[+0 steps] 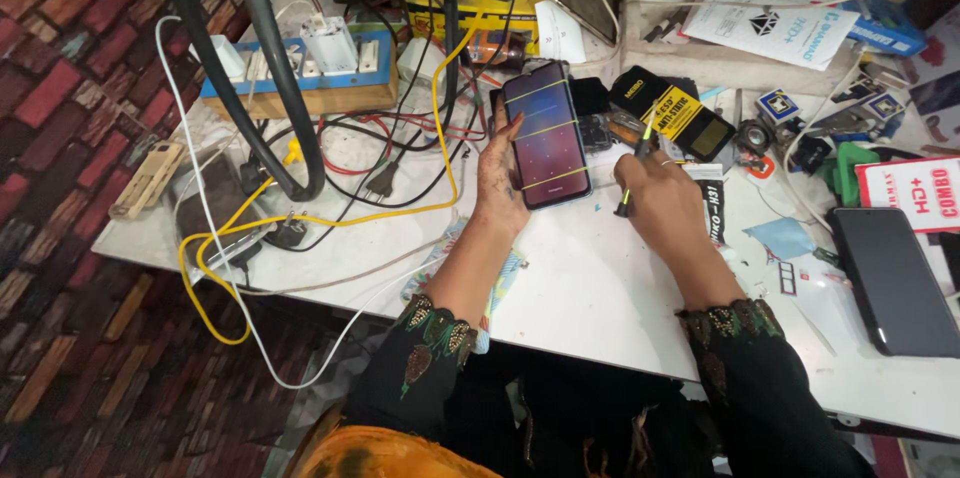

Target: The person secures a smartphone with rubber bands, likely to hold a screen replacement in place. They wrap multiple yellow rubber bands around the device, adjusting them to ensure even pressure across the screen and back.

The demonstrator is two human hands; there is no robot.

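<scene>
While cables crowd, hands [500, 183] hold phone [545, 133]

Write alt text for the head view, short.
Seen from above, a person's left hand holds a smartphone with its purple screen lit, while the right hand grips a yellow-and-black tool beside it. The white workbench is cluttered with cables, a power strip and another dark phone.

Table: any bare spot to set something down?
Bare white patch on the table at the near edge, between the left hand and right hand. Crowded: cables left, tools behind the phone, dark slab right.
</scene>
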